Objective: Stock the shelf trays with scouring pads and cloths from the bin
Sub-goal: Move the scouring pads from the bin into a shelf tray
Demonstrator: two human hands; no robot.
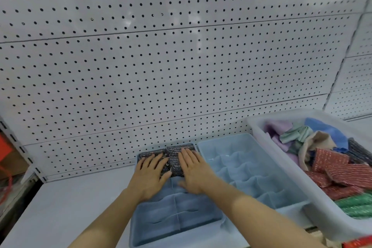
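Two blue divided trays stand side by side on the shelf. In the left tray (157, 225), dark grey scouring pads (173, 157) fill the far compartments. My left hand (150, 175) lies flat on the left pads with fingers straight. My right hand (194, 169) presses flat on the right pads. The right tray (247, 169) holds nothing. At the right stands a pale bin (259, 127) with red pads (340, 169), green pads (356, 206) and pastel cloths (298, 137).
A white pegboard wall (161, 56) backs the grey shelf (66, 207). A metal upright (22, 149) and red items sit at the left edge. A red object (358, 243) shows at the bottom right corner.
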